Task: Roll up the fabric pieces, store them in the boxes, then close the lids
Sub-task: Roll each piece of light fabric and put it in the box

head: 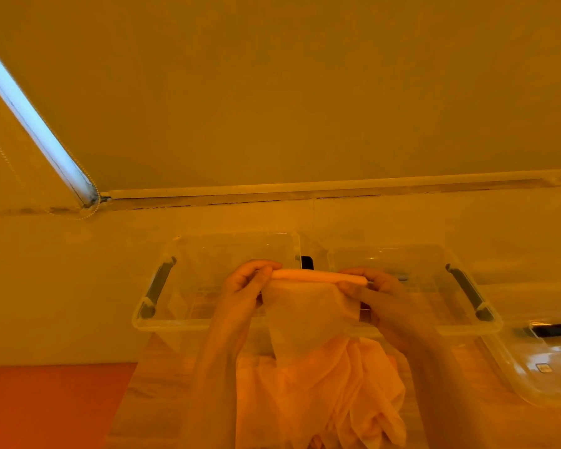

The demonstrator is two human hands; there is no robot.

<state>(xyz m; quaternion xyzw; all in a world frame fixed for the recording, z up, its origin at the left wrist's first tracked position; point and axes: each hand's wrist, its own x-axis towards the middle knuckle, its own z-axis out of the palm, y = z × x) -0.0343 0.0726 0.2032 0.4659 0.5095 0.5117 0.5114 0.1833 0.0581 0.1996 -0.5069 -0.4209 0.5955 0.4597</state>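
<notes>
Warm orange light washes a plain wall with a bright strip of window [30, 118] at the left. Two clear plastic boxes sit side by side against that wall: the left box [188, 319] and the right box [441, 280], each with a dark handle on its outer end. Held up in front of them, a pale fabric piece [311, 312] has its top edge rolled into a thin tube. The left hand [243, 286] pinches one end of the roll, the right hand [376, 290] pinches the other. More fabric [321, 400] lies bunched below. A clear lid [538, 361] rests at the right.
</notes>
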